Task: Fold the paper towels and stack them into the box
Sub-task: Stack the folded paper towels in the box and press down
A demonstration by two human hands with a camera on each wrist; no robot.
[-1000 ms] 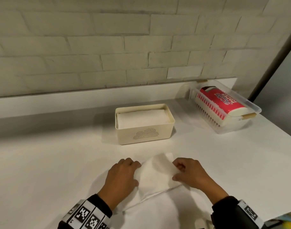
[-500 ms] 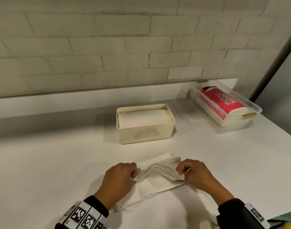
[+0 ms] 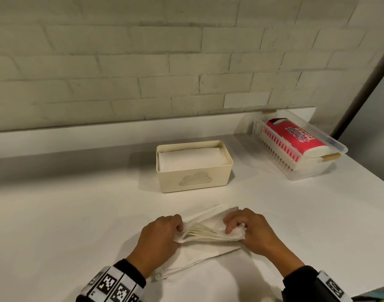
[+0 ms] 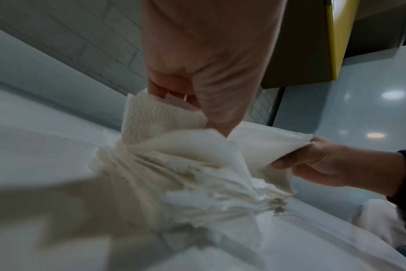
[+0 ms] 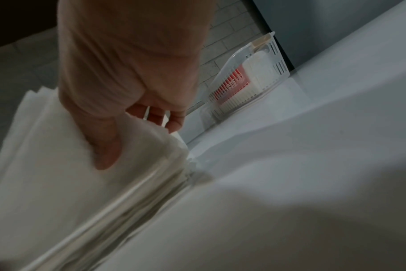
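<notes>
A white paper towel (image 3: 210,233) lies bunched and folded over near the table's front edge, its lower layer flat on the surface. My left hand (image 3: 162,236) pinches its left end, seen close as the paper towel (image 4: 165,117) under my left hand (image 4: 209,73). My right hand (image 3: 250,229) grips the right end, thumb on top of the paper towel (image 5: 65,155) in the right wrist view, where my right hand (image 5: 132,77) fills the top. Behind them stands the cream box (image 3: 195,182), with a cloud-shaped grille and folded towels (image 3: 191,159) inside.
A clear slotted basket (image 3: 280,162) holding a red-wrapped paper towel roll (image 3: 293,138) sits at the back right against the brick wall. A low white ledge (image 3: 77,138) runs along the back. The table's right edge (image 3: 378,286) falls away near my right sleeve.
The far edge of the towel, raised a second ago, has been brought over toward me and down. Both hands have drawn closer to the table with the towel gathered between them.
</notes>
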